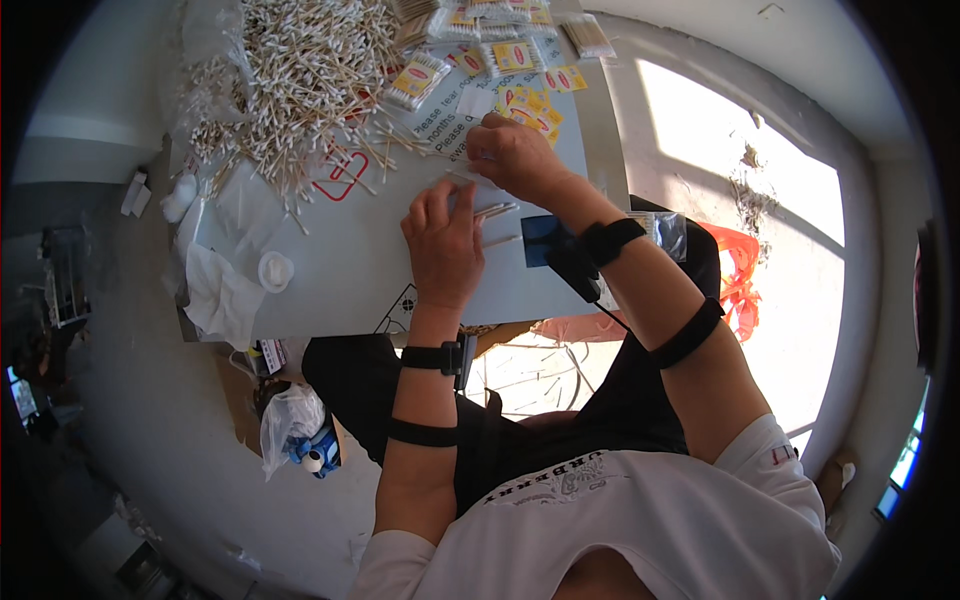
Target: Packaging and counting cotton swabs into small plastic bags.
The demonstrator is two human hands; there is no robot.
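My left hand lies palm down on the white table sheet, fingers together over a few cotton swabs that poke out to its right. My right hand is just beyond it, fingers curled around a small clear packet at the sheet's far side; the packet is mostly hidden. A large loose heap of cotton swabs lies to the far left. Filled swab packets with yellow labels sit behind the hands.
Loose yellow labels lie by my right hand. A crumpled white tissue and a small white lid rest at the table's left edge. A plastic bag sits on the floor below, an orange bag to the right.
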